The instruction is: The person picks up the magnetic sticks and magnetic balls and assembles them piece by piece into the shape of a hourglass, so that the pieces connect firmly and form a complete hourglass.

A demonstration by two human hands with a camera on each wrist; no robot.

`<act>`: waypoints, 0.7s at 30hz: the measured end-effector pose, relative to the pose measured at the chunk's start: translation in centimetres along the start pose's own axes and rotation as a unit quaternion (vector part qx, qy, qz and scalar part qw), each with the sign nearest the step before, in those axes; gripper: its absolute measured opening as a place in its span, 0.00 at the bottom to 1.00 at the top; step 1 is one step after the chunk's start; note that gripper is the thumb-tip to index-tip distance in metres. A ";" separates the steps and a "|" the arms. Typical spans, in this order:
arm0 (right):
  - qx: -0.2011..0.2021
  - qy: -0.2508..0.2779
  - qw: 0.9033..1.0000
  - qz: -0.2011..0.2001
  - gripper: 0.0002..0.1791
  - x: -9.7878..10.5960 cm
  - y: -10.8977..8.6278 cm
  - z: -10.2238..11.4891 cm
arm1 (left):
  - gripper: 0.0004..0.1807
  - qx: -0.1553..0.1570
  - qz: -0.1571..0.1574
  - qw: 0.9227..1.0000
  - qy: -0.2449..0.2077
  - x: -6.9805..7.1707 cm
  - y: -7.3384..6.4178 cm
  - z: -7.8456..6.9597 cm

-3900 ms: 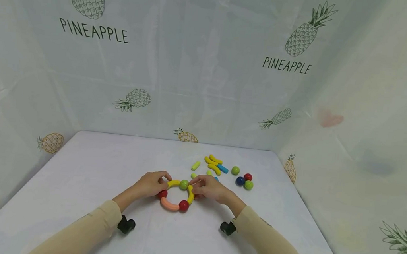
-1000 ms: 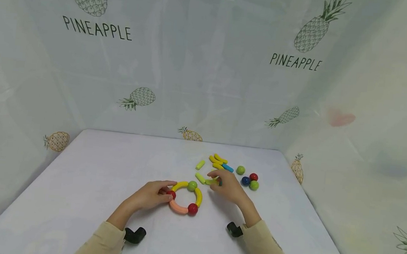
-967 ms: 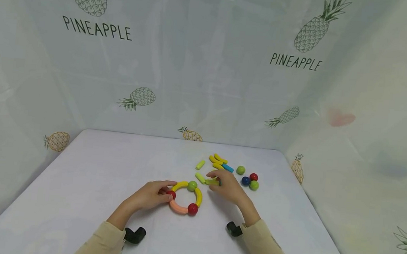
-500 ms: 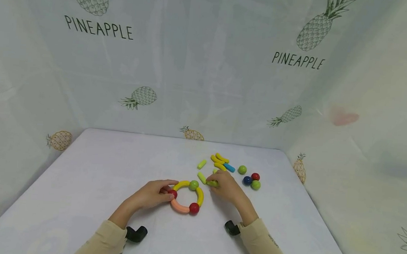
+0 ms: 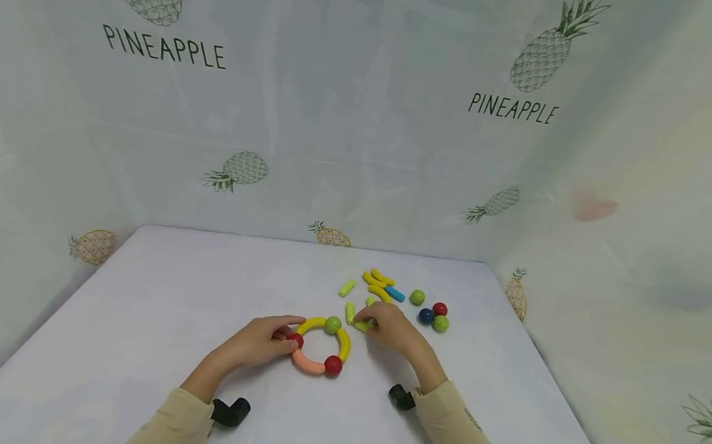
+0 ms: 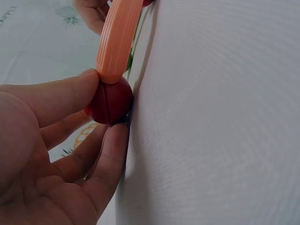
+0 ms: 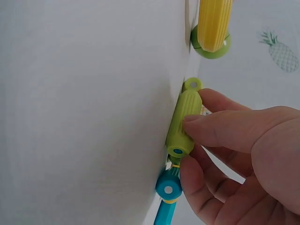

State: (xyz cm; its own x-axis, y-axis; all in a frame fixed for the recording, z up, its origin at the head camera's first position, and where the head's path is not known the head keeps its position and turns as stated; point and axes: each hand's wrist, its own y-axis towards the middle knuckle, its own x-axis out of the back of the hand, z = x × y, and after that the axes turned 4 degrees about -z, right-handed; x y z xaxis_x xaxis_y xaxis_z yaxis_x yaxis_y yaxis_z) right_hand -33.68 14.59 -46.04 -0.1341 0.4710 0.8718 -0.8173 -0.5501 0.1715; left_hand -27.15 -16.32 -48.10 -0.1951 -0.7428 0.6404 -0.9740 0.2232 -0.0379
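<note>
Plainly, the right hand (image 7: pixel 262 150) pinches a green stick (image 7: pixel 180 129).

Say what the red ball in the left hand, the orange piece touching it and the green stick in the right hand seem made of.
Red ball: probably plastic, smooth with a soft sheen; a dark seam shows.
Orange piece: likely moulded plastic, satin, with even lengthwise ridges.
Green stick: likely ribbed plastic, satin too; teal end inset, material unclear.
</note>
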 end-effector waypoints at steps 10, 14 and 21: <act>0.004 -0.012 1.000 0.017 0.16 0.3 -0.2 0.4 | 0.27 -0.007 0.005 1.000 -0.002 0.4 -0.4 -0.4; -0.002 -0.008 1.000 0.022 0.17 0.4 -0.2 0.4 | 0.27 -0.009 0.004 1.000 -0.003 0.5 -0.4 -0.5; 0.005 -0.004 0.999 0.044 0.18 0.6 -0.1 0.3 | 0.26 -0.002 -0.002 1.000 -0.005 0.3 -0.4 -0.4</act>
State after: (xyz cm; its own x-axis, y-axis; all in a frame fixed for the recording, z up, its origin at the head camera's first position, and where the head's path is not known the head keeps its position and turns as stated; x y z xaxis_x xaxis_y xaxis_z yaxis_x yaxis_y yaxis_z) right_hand -33.51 14.77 -45.43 -0.2017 0.4154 0.8870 -0.7966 -0.5965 0.0982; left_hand -26.77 -16.40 -47.60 -0.1920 -0.7497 0.6334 -0.9744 0.2223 -0.0323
